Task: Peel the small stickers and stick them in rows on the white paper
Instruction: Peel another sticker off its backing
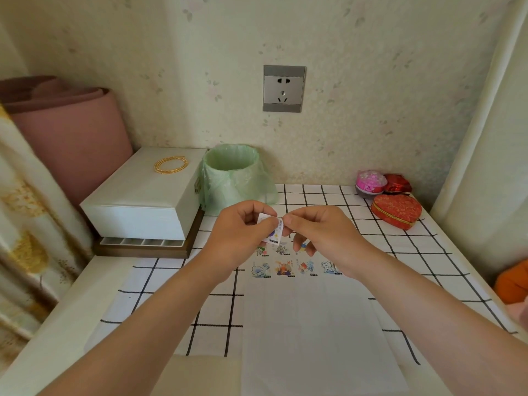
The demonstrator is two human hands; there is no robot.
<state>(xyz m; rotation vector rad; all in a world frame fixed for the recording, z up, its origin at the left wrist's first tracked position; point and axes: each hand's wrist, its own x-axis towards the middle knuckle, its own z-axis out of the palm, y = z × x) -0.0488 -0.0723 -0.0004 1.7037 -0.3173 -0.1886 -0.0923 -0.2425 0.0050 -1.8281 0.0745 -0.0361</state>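
small sticker (273, 230) between both hands' fingers (270, 222)

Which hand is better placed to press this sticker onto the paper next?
Right, probably. The right hand pinches the free edge of the small sticker and hangs above the stuck rows on the white paper, while the left hand grips its other end.

Left hand (243, 235) and right hand (317, 232) hide much of the pinched sticker (275, 235) and far sticker row (281, 249); orange object (513, 281), 3 o'clock, cut off.
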